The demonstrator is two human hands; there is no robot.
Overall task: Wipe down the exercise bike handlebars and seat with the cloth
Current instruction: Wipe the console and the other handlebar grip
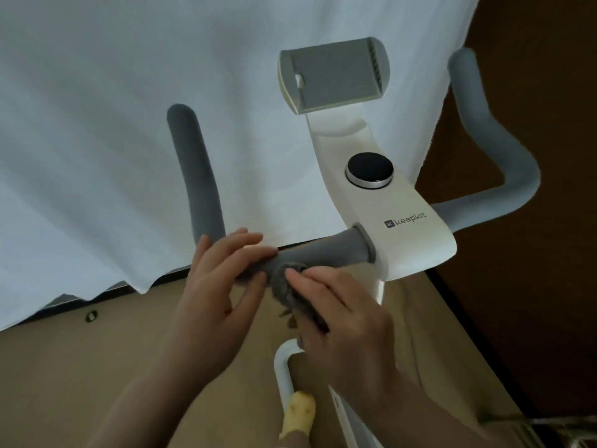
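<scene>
The exercise bike's white console (381, 218) carries grey foam handlebars. The left handlebar (193, 169) rises from a horizontal bar (326, 250); the right handlebar (504, 156) curves away at the right. My left hand (223, 270) grips the horizontal bar near the bend. My right hand (336, 305) presses a bunched grey cloth (284, 286) against the underside of that bar, beside my left hand. The seat is out of view.
A grey phone holder (336, 76) and a dark round knob (369, 169) sit on the console. A white sheet (113, 92) hangs behind the bike. Tan floor (80, 367) lies below, with the white frame tube (284, 376) and a yellowish object (300, 412).
</scene>
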